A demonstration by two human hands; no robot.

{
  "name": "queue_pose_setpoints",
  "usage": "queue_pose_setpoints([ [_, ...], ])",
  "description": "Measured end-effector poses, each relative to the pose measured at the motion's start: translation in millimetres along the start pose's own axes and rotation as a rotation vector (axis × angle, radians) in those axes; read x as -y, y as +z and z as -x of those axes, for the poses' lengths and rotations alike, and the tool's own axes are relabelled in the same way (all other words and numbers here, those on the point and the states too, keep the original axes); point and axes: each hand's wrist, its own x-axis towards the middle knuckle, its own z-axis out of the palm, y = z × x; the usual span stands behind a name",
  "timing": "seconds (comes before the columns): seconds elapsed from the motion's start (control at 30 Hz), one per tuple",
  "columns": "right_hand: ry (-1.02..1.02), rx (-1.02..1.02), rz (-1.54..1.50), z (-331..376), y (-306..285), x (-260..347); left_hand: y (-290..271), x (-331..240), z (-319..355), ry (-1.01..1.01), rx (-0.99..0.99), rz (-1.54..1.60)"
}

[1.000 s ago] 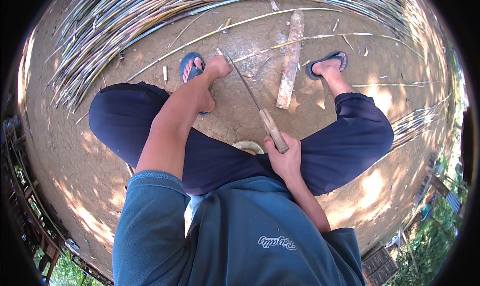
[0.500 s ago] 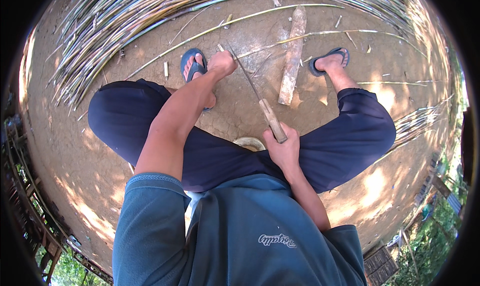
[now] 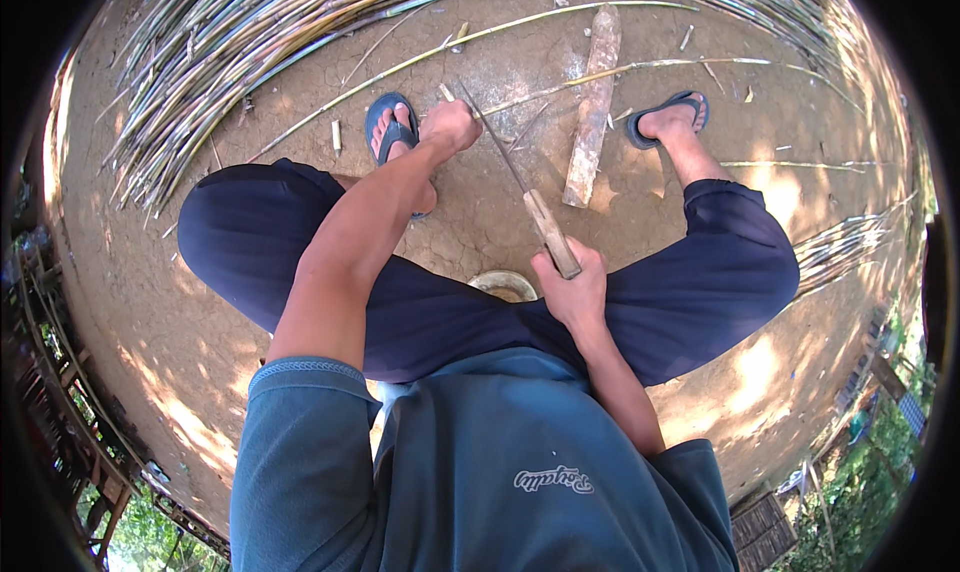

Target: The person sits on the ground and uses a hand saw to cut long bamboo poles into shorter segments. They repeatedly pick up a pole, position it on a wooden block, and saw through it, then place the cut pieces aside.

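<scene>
My left hand [image 3: 451, 127] is closed around a thin cane stalk [image 3: 640, 66], close to its pale cut end [image 3: 446, 92]. From that grip the stalk runs off to the right, across a short log [image 3: 594, 112]. In my right hand [image 3: 578, 284] is a long narrow-bladed knife [image 3: 504, 151], gripped by its pale wooden handle [image 3: 549, 234]. Its blade points away from me and to the left, with the tip part lying beside my left hand at the stalk. Whether the edge touches the stalk I cannot tell. My left fingertips are hidden beneath the hand.
A big heap of long canes [image 3: 250, 47] curves along the far side. A smaller cane bundle [image 3: 850, 252] lies beyond my right knee. My sandalled feet [image 3: 392, 130] flank the log. A round pale object [image 3: 503, 285] shows between my thighs. Cut pieces [image 3: 337, 136] are scattered on the dirt.
The view has shifted slightly, moving most of the scene a little to the right. Both hands keep their grips, and the knife stays at nearly the same place by the stalk.
</scene>
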Motion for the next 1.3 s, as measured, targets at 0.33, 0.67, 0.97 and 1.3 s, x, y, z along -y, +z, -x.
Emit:
queue_pose_setpoints([
  [0.33,0.014,0.000,-0.066,0.0,1.4,-4.1,11.7,5.6,-8.0,-0.010,-0.027,-0.019],
  [0.67,-0.037,0.005,-0.028,-4.1,1.1,-4.6,12.1,7.3,-4.9,0.001,-0.005,-0.018],
  [0.97,-0.124,0.002,-0.072,-30.9,14.9,-11.6,3.8,1.8,-0.2,-0.019,0.003,-0.023],
  [1.3,-0.066,0.009,-0.037,-37.5,9.9,1.5,8.2,-0.8,-1.3,0.012,-0.007,-0.024],
])
